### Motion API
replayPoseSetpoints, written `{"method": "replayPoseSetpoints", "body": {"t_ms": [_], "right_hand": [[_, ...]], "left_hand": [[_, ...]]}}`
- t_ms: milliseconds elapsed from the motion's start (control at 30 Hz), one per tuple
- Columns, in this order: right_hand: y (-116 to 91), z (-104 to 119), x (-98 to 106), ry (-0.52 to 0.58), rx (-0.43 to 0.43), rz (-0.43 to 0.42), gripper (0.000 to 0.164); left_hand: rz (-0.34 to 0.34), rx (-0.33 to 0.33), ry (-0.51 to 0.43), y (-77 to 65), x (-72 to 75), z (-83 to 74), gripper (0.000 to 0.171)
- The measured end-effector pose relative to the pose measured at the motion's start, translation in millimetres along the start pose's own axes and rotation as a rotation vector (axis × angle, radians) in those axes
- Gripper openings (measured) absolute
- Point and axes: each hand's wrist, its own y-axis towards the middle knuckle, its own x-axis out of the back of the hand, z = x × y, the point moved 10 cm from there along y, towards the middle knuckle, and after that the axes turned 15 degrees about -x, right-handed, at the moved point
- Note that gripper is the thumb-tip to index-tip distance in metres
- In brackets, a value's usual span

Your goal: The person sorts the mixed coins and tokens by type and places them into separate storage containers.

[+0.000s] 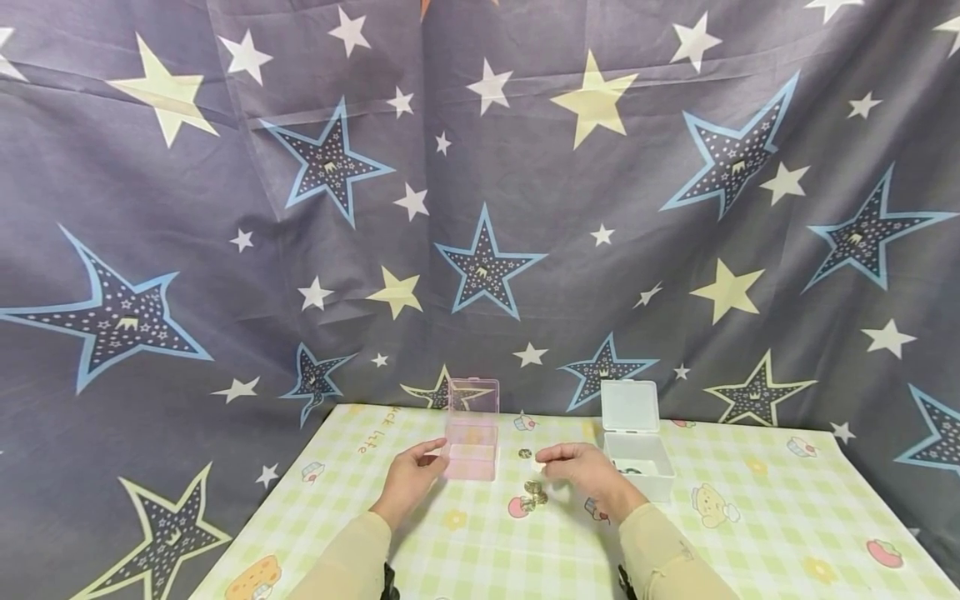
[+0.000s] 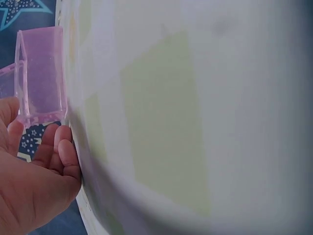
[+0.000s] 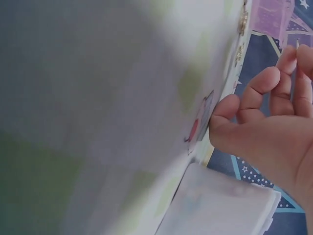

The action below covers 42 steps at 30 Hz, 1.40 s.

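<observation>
A translucent pink box (image 1: pixel 471 463), its lid raised at the back, stands at the middle of the table. Beside its left wall is my left hand (image 1: pixel 411 479), fingertips right at the edge; the left wrist view shows its fingers loosely bent next to the pink box (image 2: pixel 43 73). My right hand (image 1: pixel 588 475) hovers over the cloth between the two boxes. Between its thumb and fingertip it pinches a thin coin (image 3: pixel 297 44), seen edge-on. Below that hand lies a small cluster of gold-coloured coins (image 1: pixel 534 490), with another coin (image 1: pixel 525 454) farther back.
To the right stands a white box (image 1: pixel 651 482) with its lid up and a few small dark items (image 1: pixel 630 471) inside. A green-and-white checked cloth (image 1: pixel 465 558) covers the table. Behind the table hangs a dark curtain (image 1: pixel 525 167) printed with stars.
</observation>
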Motion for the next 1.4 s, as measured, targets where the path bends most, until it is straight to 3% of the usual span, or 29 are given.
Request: {"method": "replayPoseSetpoints", "body": {"t_ms": [267, 600, 900, 1133, 1267, 1400], "right_hand": [[2, 12, -11, 0.043, -0.006, 0.009, 0.032], [11, 40, -46, 0.021, 0.060, 0.030, 0.029], [17, 41, -66, 0.019, 0.005, 0.015, 0.027], [19, 34, -67, 0.030, -0.038, 0.036, 0.033], [18, 35, -54, -0.035, 0.029, 0.004, 0.031], [15, 37, -24, -0.092, 0.125, -0.105, 0.031]], "left_hand": [[-0.015, 0.007, -0.010, -0.9, 1.7, 2.4, 0.037], [-0.002, -0.005, -0.055, -1.7, -0.2, 2.4, 0.039], [-0.016, 0.023, -0.070, -3.1, -0.7, 5.5, 0.039], [-0.006, 0.027, -0.094, -5.2, -1.1, 4.0, 0.041], [-0.012, 0.035, -0.099, -5.0, -0.9, 4.4, 0.042], [-0.015, 0.041, -0.107, -3.6, -1.3, 5.4, 0.042]]}}
